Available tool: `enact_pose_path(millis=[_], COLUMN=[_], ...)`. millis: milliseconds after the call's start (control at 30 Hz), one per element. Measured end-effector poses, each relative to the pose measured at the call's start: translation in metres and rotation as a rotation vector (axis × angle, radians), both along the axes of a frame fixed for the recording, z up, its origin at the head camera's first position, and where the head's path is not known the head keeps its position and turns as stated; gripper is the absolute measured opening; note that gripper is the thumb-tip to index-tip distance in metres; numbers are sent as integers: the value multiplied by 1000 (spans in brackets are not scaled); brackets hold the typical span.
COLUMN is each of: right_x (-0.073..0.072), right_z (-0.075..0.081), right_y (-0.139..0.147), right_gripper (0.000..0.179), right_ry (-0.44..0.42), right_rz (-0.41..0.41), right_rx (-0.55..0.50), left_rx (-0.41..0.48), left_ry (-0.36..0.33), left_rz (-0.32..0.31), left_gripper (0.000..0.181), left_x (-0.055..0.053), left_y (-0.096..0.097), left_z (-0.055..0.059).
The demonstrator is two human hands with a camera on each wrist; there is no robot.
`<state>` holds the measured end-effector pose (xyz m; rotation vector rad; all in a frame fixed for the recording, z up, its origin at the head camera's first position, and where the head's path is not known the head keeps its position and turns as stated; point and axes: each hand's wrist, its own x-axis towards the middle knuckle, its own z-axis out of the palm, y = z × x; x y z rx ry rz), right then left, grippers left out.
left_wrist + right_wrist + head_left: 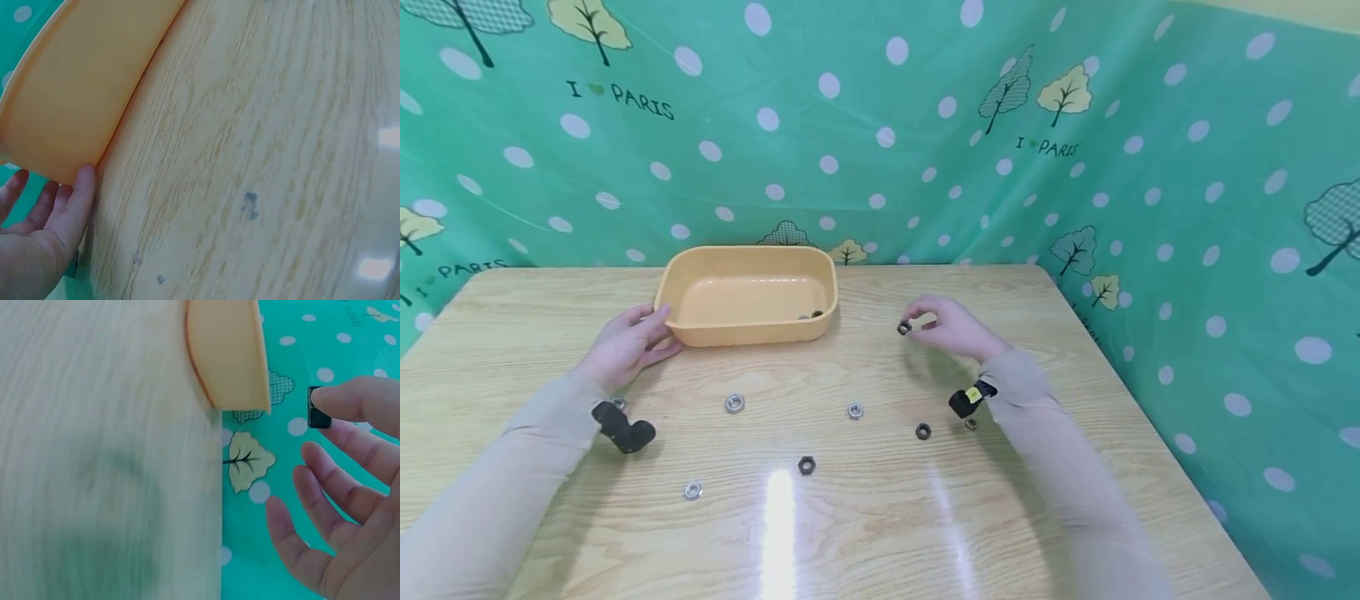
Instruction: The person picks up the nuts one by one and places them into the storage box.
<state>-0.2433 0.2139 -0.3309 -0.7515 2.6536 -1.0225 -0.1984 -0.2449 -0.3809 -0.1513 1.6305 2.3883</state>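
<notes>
My right hand (pixel 953 327) pinches a black hex nut (pixel 904 328) between thumb and forefinger, above the table to the right of the tan plastic bin. The right wrist view shows the nut (pixel 319 417) edge-on, with the other fingers spread loosely. At the bin's front left corner is my left hand (pixel 625 343), its fairly straight fingers touching the outside of the bin (pixel 745 335). In the left wrist view a fingertip (pixel 86 172) rests against the bin's lower wall. A dark nut (pixel 817 314) and a paler one lie inside the bin's right end.
Silver nuts (pixel 735 403) and black nuts (pixel 807 465) lie scattered over the wooden table (pixel 865 517). One silver nut (pixel 618 402) is partly hidden by the left wrist camera; a small nut (pixel 971 424) lies near the right one. A green dotted curtain (pixel 880 108) hangs behind.
</notes>
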Motion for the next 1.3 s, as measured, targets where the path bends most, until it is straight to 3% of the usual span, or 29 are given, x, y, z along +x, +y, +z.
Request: enact_pose_path(millis=[400,600,667,900,1200,1300], right_x=[-8,-15,-17,-25,-30,-30], right_z=[18,25,25,23,21,20], right_y=[-31,-45,-49,-63,-85,-92], right_gripper=[24,29,28,28,29,27], right_ry=[-2,15,28,33,-28,-47], right_rz=[12,-1,-2,-12,-40,-56], right_rx=[-46,-46,-44,-42,-45,-54], left_rx=[6,-58,-77,-121,-328,-344], left_ry=[5,-21,-25,-28,-25,-30], left_rz=[13,17,16,9,21,23], left_gripper=[32,87,94,92,82,80], left_x=[1,1,0,-2,-2,-1], left_y=[2,3,2,2,6,7], left_z=[-1,1,1,2,6,7])
